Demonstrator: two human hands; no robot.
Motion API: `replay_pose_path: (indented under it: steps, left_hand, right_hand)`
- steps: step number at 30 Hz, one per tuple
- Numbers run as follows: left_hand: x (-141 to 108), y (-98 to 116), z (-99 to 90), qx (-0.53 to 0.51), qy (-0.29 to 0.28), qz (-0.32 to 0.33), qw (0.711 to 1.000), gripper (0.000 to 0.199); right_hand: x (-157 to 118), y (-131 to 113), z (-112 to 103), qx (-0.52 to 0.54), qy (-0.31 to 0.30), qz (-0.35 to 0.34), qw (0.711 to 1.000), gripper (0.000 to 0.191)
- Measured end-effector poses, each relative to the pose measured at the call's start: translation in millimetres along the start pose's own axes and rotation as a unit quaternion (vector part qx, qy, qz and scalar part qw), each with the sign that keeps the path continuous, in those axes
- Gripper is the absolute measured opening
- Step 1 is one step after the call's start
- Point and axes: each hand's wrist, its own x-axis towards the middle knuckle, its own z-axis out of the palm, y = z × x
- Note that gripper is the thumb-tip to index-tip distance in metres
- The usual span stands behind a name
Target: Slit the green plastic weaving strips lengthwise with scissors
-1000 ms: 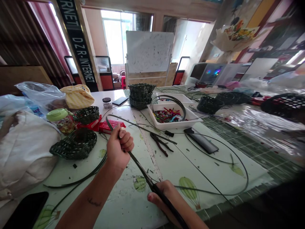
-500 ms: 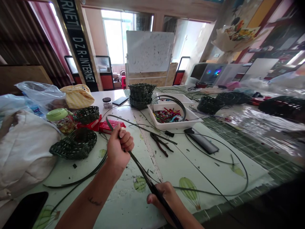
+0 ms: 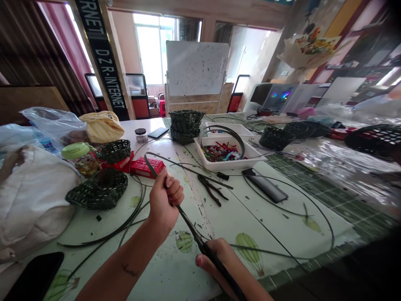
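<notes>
My left hand [image 3: 164, 200] is closed in a fist around a dark green plastic strip [image 3: 149, 165], whose end curves up over a red packet [image 3: 147, 167]. My right hand [image 3: 216, 259] grips long black scissors [image 3: 191, 228] near the lower table edge. Their narrow tip reaches up to my left fist and lies along the strip. I cannot tell whether the blades are cutting it. A long loop of the same strip [image 3: 282, 251] runs right from my right hand across the table. Black pliers [image 3: 209, 188] lie just beyond my hands.
Woven green baskets [image 3: 100, 194] stand around the table, with a stack [image 3: 184, 126] at the back. A white tray [image 3: 230, 154] holds colourful scraps. Left of my hands are a white cloth bag [image 3: 31, 196] and a jar [image 3: 82, 159]. A dark phone [image 3: 265, 184] lies on the right.
My left hand has moved up and to the right, carrying the strip with it. Loose strips at the lower left have shifted. My right hand and the scissors have barely moved.
</notes>
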Motion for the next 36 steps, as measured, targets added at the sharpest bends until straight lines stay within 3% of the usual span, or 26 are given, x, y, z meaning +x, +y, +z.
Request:
replay_pose_path:
  steps: [18,23,29,36]
  left_hand:
    - [3.2,2.4,0.1,0.010,-0.004,-0.004,1.000,0.039]
    - [3.1,26.0,-0.4,0.012,-0.077,-0.058,0.995,0.034]
    - [2.1,55.7,-3.2,-0.011,-0.073,0.003,0.997,0.037]
    - [0.0,38.3,1.3,0.001,-0.041,0.006,0.999,0.042]
  right_hand:
    - [10.1,9.4,11.7,0.078,0.039,0.027,0.996,0.062]
    - [11.1,5.9,10.9,0.073,0.029,0.012,0.997,0.060]
    - [13.5,10.3,13.9,0.060,0.011,0.012,0.998,0.060]
    - [7.8,8.2,8.2,0.035,-0.002,0.002,0.999,0.055]
